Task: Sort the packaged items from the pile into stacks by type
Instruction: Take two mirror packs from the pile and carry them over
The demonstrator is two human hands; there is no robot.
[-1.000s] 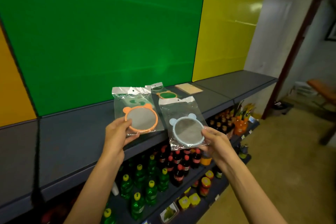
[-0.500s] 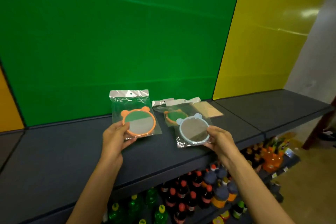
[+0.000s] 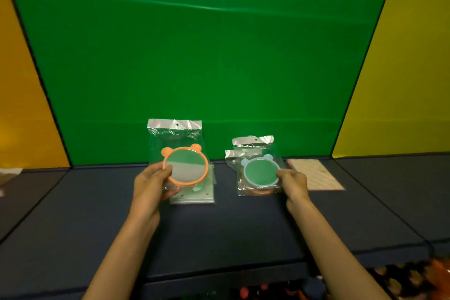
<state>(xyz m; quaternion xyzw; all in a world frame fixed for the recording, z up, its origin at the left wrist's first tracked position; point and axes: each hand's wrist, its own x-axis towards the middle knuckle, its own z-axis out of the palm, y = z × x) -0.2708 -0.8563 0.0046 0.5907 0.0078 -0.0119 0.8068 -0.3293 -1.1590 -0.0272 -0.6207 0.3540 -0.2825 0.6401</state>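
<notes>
Two packaged mirrors are held at once above the dark shelf (image 3: 243,226). The orange-rimmed mirror (image 3: 185,165), in its clear bag, is pinched at its left edge by the left hand (image 3: 152,184) and held tilted up over a flat pale packet (image 3: 192,196) lying on the shelf. The blue-rimmed mirror (image 3: 261,172), also bagged, is gripped at its right edge by the right hand (image 3: 293,181), low over another bagged item (image 3: 255,191) with an orange rim partly hidden beneath; contact cannot be told. A patterned flat packet (image 3: 316,175) lies just right of that, apart.

Step in hand, as judged: placing, each mirror being brought to a stack. Next move calls for lowering each bag flat onto items of matching type, squared up, then opening the fingers. Slippery bags are likely to slide off.
</notes>
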